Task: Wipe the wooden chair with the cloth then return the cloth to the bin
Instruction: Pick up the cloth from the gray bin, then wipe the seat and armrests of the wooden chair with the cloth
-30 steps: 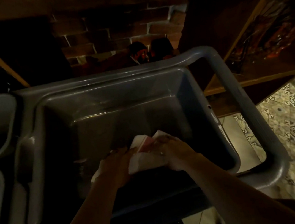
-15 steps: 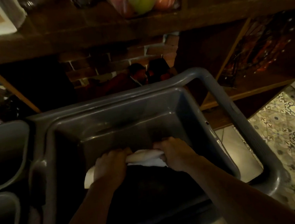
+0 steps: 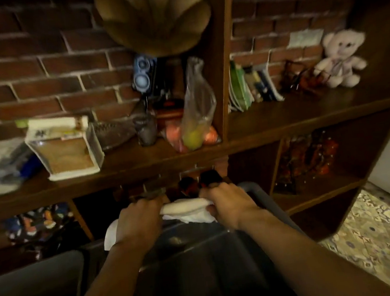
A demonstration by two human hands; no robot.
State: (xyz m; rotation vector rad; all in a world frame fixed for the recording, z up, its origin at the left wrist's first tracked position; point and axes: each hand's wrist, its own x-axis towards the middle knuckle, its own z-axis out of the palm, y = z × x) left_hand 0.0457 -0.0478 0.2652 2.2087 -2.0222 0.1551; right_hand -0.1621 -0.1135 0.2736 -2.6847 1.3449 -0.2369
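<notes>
Grey bin [image 3: 204, 269] nearest, dark, directly below forearms. Above far rim: left hand [image 3: 140, 219] and right hand [image 3: 230, 205], both fisted around white cloth [image 3: 187, 210], bunched roll stretched between, loose tail hanging past left wrist. Risks, as judgement: tail snagging on rim; cloth slipping into bin before wiping. Wooden chair not in view. Beyond: wooden shelf [image 3: 284, 122] crowding lift path, fruit bag [image 3: 196, 123] near edge, brick wall [image 3: 44, 68] behind.

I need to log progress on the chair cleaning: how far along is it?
Done: nothing that shows; no wooden chair is in view. In hand: the left hand and right hand both grip the white cloth, bunched, above the grey bin. Left: wiping the chair, then returning the cloth to the bin.
</notes>
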